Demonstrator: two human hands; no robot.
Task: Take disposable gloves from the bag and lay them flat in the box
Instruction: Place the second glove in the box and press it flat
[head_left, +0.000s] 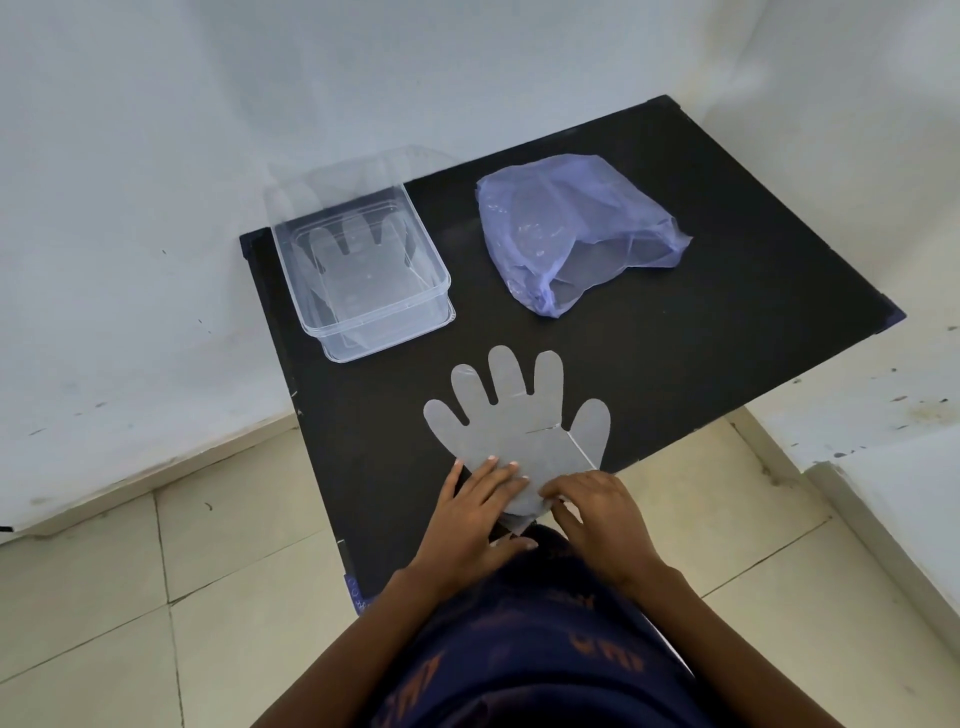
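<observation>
We are pressing a glove (519, 421) flat on the desk (675, 332), left hand (475, 512) spread on its cuff, right hand (597, 512) fingers (553, 493) pinching the cuff edge. Next, likely: lifting it into the box (363, 275), well beyond our fingers and leftward, beside the bag (566, 234).

Black table (727, 270), set in a corner against white walls, over a pale tiled floor (104, 597). On it, far left: clear plastic box (439, 275) with a glove (358, 260) flat inside. Far right, well apart: open purple bag (566, 234), slumped. Near edge: clear disposable glove (514, 421) spread flat, fingers pointing away, cuff overhanging the edge.
</observation>
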